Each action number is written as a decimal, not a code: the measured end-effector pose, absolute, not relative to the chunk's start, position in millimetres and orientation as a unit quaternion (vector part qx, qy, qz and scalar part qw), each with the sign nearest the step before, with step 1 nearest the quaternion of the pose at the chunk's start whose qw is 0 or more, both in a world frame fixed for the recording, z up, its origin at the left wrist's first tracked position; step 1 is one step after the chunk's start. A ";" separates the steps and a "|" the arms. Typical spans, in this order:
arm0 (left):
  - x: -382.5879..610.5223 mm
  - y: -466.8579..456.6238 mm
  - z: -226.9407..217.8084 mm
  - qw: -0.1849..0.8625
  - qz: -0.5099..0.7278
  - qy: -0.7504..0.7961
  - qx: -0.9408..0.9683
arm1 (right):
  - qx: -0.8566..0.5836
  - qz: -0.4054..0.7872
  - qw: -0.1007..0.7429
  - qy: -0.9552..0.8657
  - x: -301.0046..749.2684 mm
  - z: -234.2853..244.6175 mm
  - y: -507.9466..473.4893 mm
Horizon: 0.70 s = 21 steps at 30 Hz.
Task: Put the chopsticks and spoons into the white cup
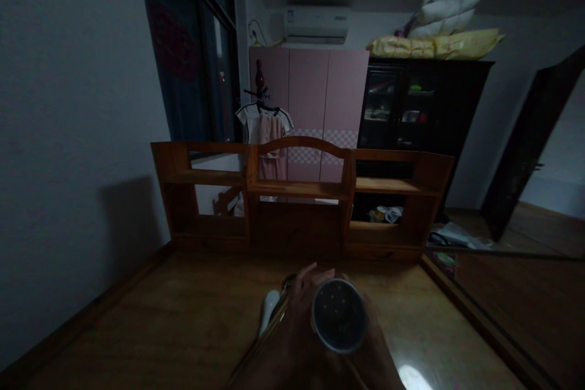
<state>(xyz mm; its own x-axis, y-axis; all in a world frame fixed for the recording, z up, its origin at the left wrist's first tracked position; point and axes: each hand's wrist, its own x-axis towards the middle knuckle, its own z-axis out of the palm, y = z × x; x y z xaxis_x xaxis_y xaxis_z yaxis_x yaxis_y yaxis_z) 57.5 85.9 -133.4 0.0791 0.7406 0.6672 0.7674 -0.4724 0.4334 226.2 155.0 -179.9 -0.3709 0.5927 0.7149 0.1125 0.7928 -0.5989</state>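
Low in the middle of the dim view, my left hand (292, 326) curls its fingers over the top left of a round container (339, 315) with a dark, speckled face and a pale rim. My right hand (381, 350) lies against the container's right side, where it is dark and its fingers are hidden. A white object (269, 308) and a thin stick (274, 323) lie on the wooden desk (173, 323) just left of my left hand. I cannot tell whether the hand touches them.
A wooden shelf unit (299, 189) with open compartments stands along the desk's far edge. Behind it are a pink wardrobe (320, 97), a dark cabinet (411, 103) topped with bedding, hanging clothes (267, 128) and a window (196, 55). A grey wall is close on the left.
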 end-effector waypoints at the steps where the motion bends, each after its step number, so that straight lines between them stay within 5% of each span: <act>1: 60.3 86.5 -135.3 -0.002 -0.433 -0.515 -0.740 | -0.223 0.234 0.529 -0.785 224.6 -182.1 158.0; 12: 24.7 104.2 -174.6 -0.061 -0.356 -0.543 -0.758 | -0.227 0.301 0.458 -0.805 226.5 -199.2 181.2; 21: -57.4 119.6 -204.9 -0.063 -0.413 -0.662 -0.622 | -0.338 0.416 0.435 -0.724 217.1 -219.2 229.2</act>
<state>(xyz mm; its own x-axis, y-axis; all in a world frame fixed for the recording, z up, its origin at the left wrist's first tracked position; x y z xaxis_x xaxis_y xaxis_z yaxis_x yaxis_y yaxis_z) -57.4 119.6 -204.9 -0.2175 0.8756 0.4313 0.7718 -0.1163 0.6252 217.1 229.2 -219.2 -0.3940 0.8506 0.3482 0.1270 0.4256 -0.8959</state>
